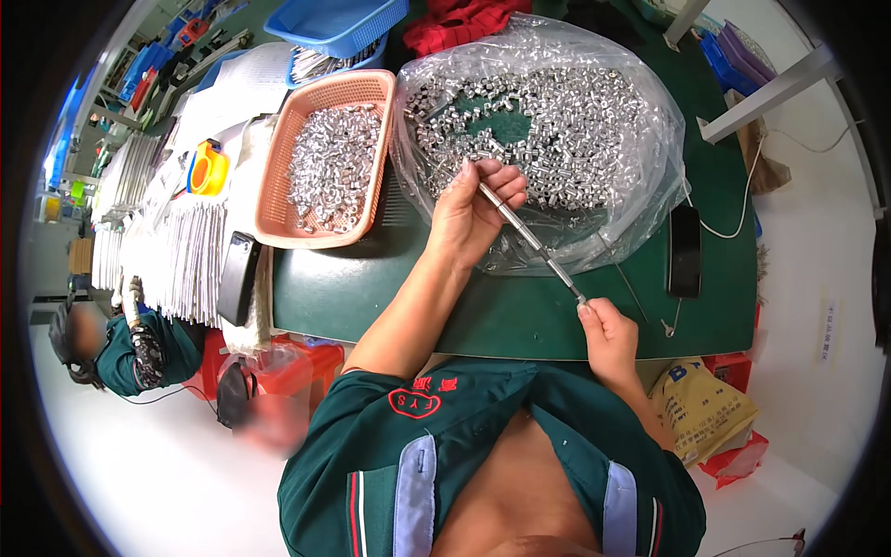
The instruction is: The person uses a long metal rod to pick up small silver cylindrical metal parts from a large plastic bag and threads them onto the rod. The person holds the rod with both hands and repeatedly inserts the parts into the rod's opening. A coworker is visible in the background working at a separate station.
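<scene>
We see a smooth, shiny metal rod (pixel 524 232) and bright metal pieces (pixel 575 121) on a glossy, crinkled plastic bag (pixel 652 102). Our tabletop (pixel 520 330) looks smooth with a faint sheen, the orange basket (pixel 325 239) plastic, the red cloth (pixel 469 20) matt.

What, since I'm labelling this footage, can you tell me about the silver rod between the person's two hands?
The silver rod is slim, straight and shiny, apparently metal. Faint joints seem to divide its length; the part toward the right hand looks thinner, with a thicker greyish piece near that end. It slants from upper left to lower right, its upper end against the left hand, its lower end pinched in the right fingertips. It appears over the clear bag and green table; contact with the bag is unclear.
</scene>
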